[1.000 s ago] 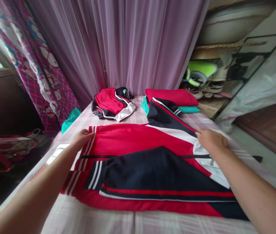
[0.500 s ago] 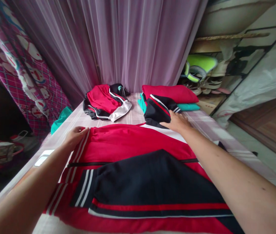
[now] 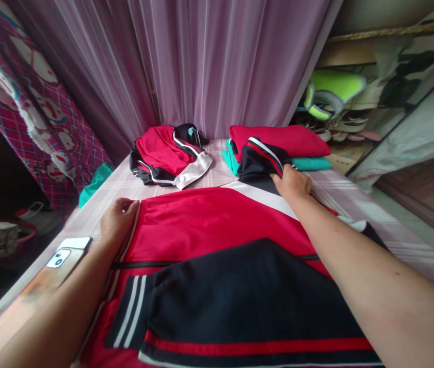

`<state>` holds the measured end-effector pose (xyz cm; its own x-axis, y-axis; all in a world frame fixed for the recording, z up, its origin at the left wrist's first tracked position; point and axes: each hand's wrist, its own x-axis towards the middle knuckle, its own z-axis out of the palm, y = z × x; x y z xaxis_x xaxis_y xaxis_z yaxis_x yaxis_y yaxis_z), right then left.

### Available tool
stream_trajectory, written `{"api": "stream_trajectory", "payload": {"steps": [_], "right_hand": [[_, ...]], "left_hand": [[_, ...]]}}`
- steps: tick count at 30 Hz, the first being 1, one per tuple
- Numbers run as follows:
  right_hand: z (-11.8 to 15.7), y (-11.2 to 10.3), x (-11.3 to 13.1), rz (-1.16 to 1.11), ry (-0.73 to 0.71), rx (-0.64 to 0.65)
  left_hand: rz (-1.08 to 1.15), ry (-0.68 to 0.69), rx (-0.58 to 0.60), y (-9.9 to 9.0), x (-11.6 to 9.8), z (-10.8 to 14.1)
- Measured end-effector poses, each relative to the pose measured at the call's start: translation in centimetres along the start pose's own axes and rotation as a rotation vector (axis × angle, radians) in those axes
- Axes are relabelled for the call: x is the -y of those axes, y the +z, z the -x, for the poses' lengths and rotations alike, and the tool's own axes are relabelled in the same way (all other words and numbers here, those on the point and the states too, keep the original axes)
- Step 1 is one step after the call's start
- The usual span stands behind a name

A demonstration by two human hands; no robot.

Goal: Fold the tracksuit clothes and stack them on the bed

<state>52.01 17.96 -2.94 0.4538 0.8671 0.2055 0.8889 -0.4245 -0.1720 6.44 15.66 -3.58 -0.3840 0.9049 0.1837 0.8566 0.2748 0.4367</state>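
Note:
A red track jacket (image 3: pixel 201 214) with navy and white parts lies spread out across the bed. Its near sleeve (image 3: pixel 240 296), navy with a red stripe and white-banded cuff, is folded across the front. My left hand (image 3: pixel 119 220) is closed, with curled fingers pinching the striped hem at the jacket's far left corner. My right hand (image 3: pixel 293 184) grips the far navy sleeve (image 3: pixel 257 161), whose end is bunched up against the folded clothes. The fingertips of the right hand are partly hidden by the cloth.
Folded red clothing (image 3: pixel 278 140) lies over teal cloth (image 3: pixel 316 163) at the back right. A crumpled red and navy garment (image 3: pixel 163 156) sits at the back left. A phone (image 3: pixel 59 263) rests beside my left forearm. Purple curtains (image 3: pixel 209 61) hang behind, and a shoe rack (image 3: pixel 355 122) stands right.
My right hand has closed on the far sleeve and drawn it slightly right, rumpling its end. My left hand stays at the hem corner. The view has shifted a little.

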Motion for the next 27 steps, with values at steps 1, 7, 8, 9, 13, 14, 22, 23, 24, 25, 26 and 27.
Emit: {"api": "stream_trajectory", "payload": {"steps": [1,7,8,9,13,14,22,23,24,25,26,27], "right_hand": [[0.6,-0.4,0.1,-0.011,-0.02,-0.021],[6.7,-1.1,0.3,-0.078,-0.539,-0.16],[7.7,-0.6,0.1,-0.058,-0.634,-0.073],[8.4,-0.1,-0.2,-0.025,-0.68,0.024],[9.3,0.8,-1.0,0.102,-0.528,0.218],[9.4,0.5,-1.0,0.117,-0.495,0.23],[15.3,-2.5,-4.5,0.12,-0.529,0.068],[16.2,-2.4,-5.9,0.126,-0.506,0.044],[17.0,-2.4,-7.4,0.134,-0.473,0.024],[17.7,-2.2,-8.9,0.141,-0.44,0.005],[18.3,-2.0,-10.3,0.144,-0.411,-0.017],[18.8,-1.9,-11.5,0.141,-0.392,-0.039]], "left_hand": [[0.0,-0.004,0.001,0.0,-0.1,0.1],[0.029,-0.04,0.01,-0.3,-0.4,0.6],[0.041,-0.041,0.006,-0.2,-0.4,0.7],[0.05,-0.037,0.002,-0.2,-0.5,0.7],[0.132,-0.048,0.048,-0.4,-0.6,0.3],[0.187,-0.072,0.096,-0.7,-0.5,0.1],[0.47,-0.179,0.474,-5.1,3.2,2.2],[0.486,-0.187,0.494,-5.5,3.8,3.0],[0.499,-0.192,0.509,-5.9,4.3,3.8],[0.508,-0.197,0.519,-6.3,4.8,4.5],[0.515,-0.2,0.529,-6.6,5.3,5.3],[0.521,-0.206,0.54,-6.9,5.7,5.9]]}}
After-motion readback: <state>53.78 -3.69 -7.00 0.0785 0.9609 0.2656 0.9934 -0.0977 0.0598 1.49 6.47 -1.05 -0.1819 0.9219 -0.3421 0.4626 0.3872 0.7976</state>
